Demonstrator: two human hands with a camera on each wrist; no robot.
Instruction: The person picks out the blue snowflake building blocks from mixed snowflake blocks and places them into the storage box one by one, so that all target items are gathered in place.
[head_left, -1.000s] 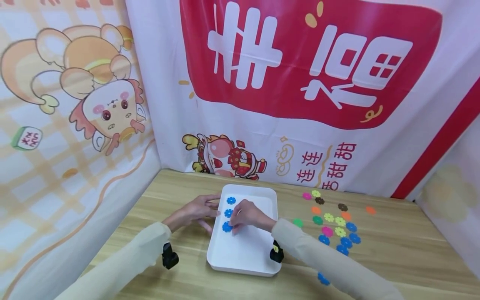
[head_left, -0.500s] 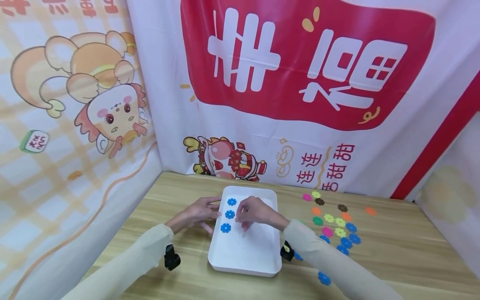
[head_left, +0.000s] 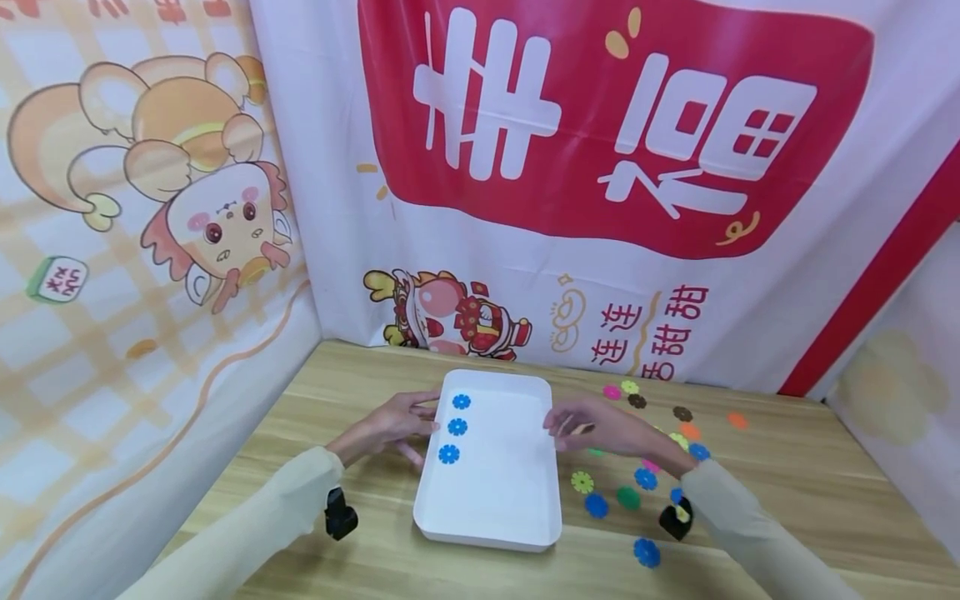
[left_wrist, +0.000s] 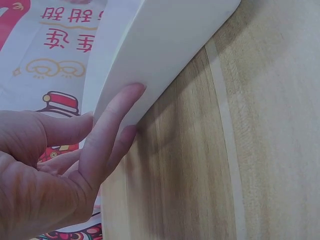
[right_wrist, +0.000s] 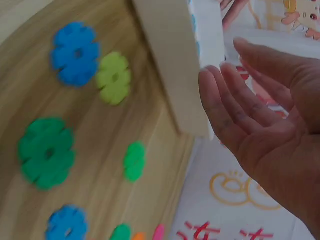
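Note:
A white tray (head_left: 495,500) lies on the table with three blue snowflake discs (head_left: 457,427) in a column along its left side. My left hand (head_left: 395,422) is at the tray's left wall. In the left wrist view its fairly straight fingers (left_wrist: 112,112) touch the outside of that wall, and the thumb lies near the rim. Above the tray's right rim is my right hand (head_left: 592,423). The right wrist view shows its fingers (right_wrist: 220,107) loosely bent, the thumb apart from them and nothing held.
Right of the tray lie scattered snowflake discs, among them a dark green disc (head_left: 628,498), a yellow-green disc (head_left: 582,482), a blue disc (head_left: 647,552) and an orange disc (head_left: 738,420). Printed cloth (head_left: 480,233) hangs behind the wooden table (head_left: 360,550).
My right hand has left the column of blue discs and moved right to the tray's right rim. The three blue discs stay in the tray. The left hand keeps its place.

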